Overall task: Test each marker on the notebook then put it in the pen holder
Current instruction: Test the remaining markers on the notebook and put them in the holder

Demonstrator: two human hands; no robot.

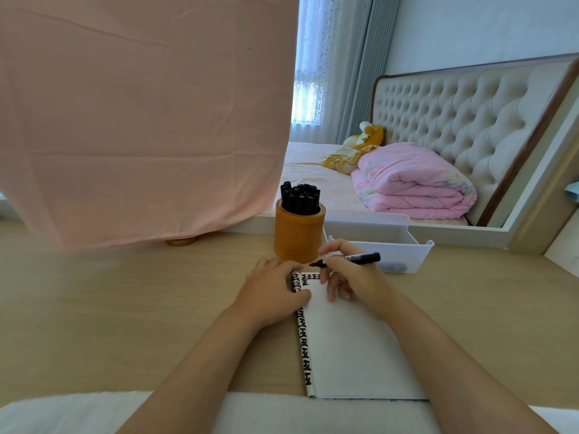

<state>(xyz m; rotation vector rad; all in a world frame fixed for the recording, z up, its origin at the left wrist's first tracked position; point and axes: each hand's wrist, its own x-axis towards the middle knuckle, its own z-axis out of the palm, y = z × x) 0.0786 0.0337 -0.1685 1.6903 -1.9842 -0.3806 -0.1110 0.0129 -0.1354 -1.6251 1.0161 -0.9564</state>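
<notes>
A white notebook (351, 349) lies on the wooden desk, with black marks down its left edge and across the top. My left hand (272, 292) rests on its upper left corner and holds it down. My right hand (351, 277) grips a black marker (363, 257) that lies almost level, tip pointing left just above the top of the page. Right behind the hands stands a round wooden pen holder (299, 234) with several black markers (300, 198) upright in it.
A white plastic bin (404, 245) sits behind my right hand with something dark in it. A pink cloth (141, 120) hangs over the desk at the left. A mirror at the back shows a bed. White fabric covers the near desk edge.
</notes>
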